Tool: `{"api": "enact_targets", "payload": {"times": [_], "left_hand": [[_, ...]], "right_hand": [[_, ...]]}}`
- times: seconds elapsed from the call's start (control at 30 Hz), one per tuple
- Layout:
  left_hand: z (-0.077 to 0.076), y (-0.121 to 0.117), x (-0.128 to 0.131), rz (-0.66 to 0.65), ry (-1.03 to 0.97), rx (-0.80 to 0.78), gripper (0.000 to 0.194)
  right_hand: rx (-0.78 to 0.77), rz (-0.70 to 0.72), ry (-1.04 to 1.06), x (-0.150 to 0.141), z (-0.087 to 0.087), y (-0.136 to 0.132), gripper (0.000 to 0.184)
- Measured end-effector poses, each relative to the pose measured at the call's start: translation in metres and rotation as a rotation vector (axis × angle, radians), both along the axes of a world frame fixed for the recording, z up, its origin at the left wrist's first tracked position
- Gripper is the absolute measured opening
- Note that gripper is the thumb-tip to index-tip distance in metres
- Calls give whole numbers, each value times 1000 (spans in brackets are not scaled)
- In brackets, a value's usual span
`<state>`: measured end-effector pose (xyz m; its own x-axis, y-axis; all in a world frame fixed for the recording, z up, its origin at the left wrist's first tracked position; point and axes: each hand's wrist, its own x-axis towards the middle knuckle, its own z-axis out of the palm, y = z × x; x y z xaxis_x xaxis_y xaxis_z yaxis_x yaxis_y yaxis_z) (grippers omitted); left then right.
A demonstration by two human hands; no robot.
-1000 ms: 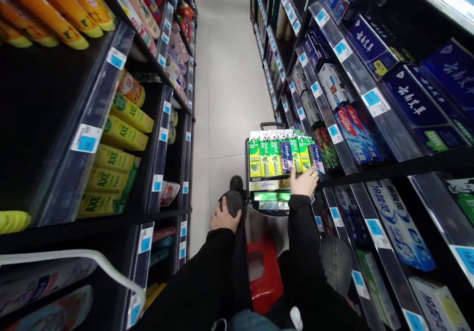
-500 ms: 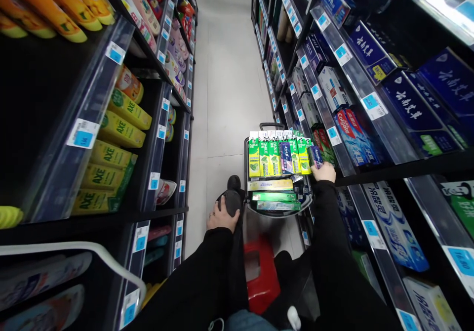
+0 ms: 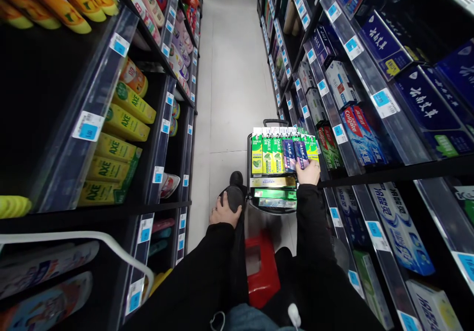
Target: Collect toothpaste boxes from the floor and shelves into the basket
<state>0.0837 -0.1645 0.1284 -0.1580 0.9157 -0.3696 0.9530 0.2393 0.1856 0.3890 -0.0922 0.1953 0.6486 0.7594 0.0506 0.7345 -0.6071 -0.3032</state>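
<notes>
My right hand [image 3: 308, 174] is closed around the lower end of a small dark blue and purple toothpaste box [image 3: 301, 152]. It holds the box against a row of green and yellow Darlie toothpaste boxes [image 3: 267, 154] standing in a black-rimmed basket [image 3: 249, 165]. Just left of it is a matching purple toothpaste box [image 3: 288, 153]. Nearer to me, a yellowish box [image 3: 272, 182] and a green box [image 3: 274, 193] lie flat in the basket. My left hand [image 3: 225, 212] rests with spread fingers on my dark-clad knee, holding nothing.
Shelves flank the narrow aisle: yellow AXE bottles [image 3: 129, 126] on the left, Colgate boxes [image 3: 361, 133] and blue toothpaste boxes [image 3: 425, 96] on the right. A red plastic stool [image 3: 262, 284] is beneath me. A white curved rail [image 3: 107, 242] juts out at lower left.
My right hand has moved left with the purple toothpaste box, from the basket's right edge to beside the matching box. My left hand stays on the knee.
</notes>
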Motion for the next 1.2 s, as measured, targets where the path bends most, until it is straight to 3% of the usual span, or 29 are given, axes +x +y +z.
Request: {"api": "enact_targets", "payload": {"times": [0.13,0.27,0.4,0.47,0.57,0.67,0.77,0.97,1.1,1.2], "left_hand": [[0,0,0,-1,8,-2,83],[0,0,1,0,26,-5,83],[0,0,1,-1,27,-1,83],[-1,-1,2,-5,30,5,83],[-1,-1,2,-3,38,5,83],[-2,-1,3,1,40,2,83],[-2,-1,3,-1,41,6,84],[0,0,3,-5,40,7,83],[1,0,3,-4,42,3,83],[1,-1,3,-6,40,1,83]], "right_hand": [[37,69,51,4,-9,0,49],[186,113,73,12,-13,-14,52],[318,-26,95,23,-17,-53,47],[231,-107,156,25,-23,-73,43],[-55,-194,192,21,-38,-87,44],[-244,-225,164,13,-53,-78,63],[-271,-214,156,9,-66,-57,72],[-127,-289,138,9,-90,-40,65],[-36,-259,44,9,-100,-61,56],[78,-226,-17,5,-94,-88,46]]}}
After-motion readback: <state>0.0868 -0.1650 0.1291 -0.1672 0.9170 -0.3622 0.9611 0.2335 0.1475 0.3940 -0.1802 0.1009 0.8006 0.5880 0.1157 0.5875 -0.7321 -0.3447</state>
